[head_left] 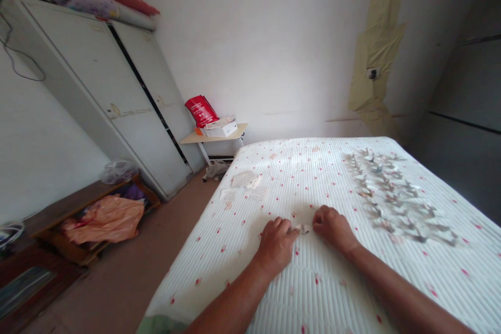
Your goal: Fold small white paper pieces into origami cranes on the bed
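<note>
A small piece of folded paper [303, 228] lies low over the bed, between my two hands. My left hand [277, 242] is closed, its thumb and forefinger on the paper's left edge. Just right of the paper, my right hand [330, 223] has its fingers curled in; whether anything is inside them is hidden. Rows of small folded paper figures [385, 185], much like paper cranes, stand on the bed to the right. Beyond my left hand lie loose printed paper sheets [246, 179], with smaller cut pieces [257, 194] beside them.
The bed [289, 282] has a white ribbed cover with red dots. Behind it, a small table [213, 140] carries a red bag [201, 110] and a white box [224, 128]. A grey cabinet [90, 78] and a wooden bench [74, 203] with an orange cloth [107, 219] are at left.
</note>
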### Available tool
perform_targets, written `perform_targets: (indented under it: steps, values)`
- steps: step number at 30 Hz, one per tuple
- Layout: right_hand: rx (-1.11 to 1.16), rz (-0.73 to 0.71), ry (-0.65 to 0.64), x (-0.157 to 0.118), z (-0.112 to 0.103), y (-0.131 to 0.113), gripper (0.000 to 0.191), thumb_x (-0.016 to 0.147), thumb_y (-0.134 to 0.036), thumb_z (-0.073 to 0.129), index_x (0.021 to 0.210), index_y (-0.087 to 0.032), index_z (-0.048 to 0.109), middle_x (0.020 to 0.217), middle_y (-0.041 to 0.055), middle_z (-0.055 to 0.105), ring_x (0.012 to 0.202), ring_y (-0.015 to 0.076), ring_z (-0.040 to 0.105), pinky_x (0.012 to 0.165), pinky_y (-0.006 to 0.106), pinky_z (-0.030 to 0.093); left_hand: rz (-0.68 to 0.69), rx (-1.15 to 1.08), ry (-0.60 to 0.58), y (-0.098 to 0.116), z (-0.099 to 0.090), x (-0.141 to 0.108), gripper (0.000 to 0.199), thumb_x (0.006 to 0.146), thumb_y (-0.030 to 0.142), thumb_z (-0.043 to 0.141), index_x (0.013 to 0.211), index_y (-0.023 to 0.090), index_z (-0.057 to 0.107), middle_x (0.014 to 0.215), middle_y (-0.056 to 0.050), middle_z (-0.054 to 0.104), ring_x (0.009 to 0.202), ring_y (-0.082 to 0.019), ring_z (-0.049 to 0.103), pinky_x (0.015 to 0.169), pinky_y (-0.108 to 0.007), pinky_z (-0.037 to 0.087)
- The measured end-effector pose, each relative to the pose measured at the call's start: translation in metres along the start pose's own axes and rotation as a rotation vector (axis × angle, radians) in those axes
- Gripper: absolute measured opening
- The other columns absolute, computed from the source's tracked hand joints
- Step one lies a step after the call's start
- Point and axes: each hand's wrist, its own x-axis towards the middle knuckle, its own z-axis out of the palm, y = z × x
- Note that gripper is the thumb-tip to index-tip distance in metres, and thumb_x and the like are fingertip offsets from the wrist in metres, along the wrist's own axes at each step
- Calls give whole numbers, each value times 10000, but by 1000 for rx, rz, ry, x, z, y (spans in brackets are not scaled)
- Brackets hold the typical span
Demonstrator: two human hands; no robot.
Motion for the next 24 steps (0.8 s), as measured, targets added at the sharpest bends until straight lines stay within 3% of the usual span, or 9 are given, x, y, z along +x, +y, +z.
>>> perform_targets:
  steps: [4,7,10,17,21,24]
  values:
    - [241,-340,123,-4,0,-6,204,764,-114,446,770,-189,636,817,54,601,781,157,537,684,267,425,-7,7,6,1,1,0,213,836,183,434,938,234,614,787,-43,509,795,-175,443,673,-303,375]
    - [169,-491,45,-8,3,-11,220,776,-97,450,707,-191,636,741,45,597,746,158,521,676,276,412,-15,3,-3,2,2,0,213,827,167,438,924,231,617,789,-45,508,800,-177,442,680,-307,374]
    - [64,-460,-12,-10,8,-9,246,761,-62,454,597,-174,600,640,25,551,701,150,502,655,266,390,-27,-13,-9,1,2,-1,217,814,156,453,933,236,616,807,-42,516,810,-175,445,685,-310,372]
    - [64,-441,-43,-9,11,-3,254,751,-39,434,585,-164,579,662,17,542,698,135,498,664,253,372,-44,-41,-17,-2,-4,-6,191,758,118,486,858,211,619,830,-37,536,827,-174,455,706,-315,374]
    - [51,-416,-66,-8,10,-6,250,741,-37,442,570,-165,571,655,15,547,709,136,504,667,247,366,-144,-90,30,-10,-2,-11,158,694,69,483,704,177,598,790,-33,543,817,-171,467,720,-309,377]
    - [34,-407,-72,-7,10,-7,242,728,-32,445,563,-165,562,656,13,545,711,135,506,661,244,361,-250,-236,97,-16,1,-8,181,667,61,482,730,182,600,820,-15,561,836,-154,486,764,-299,379]
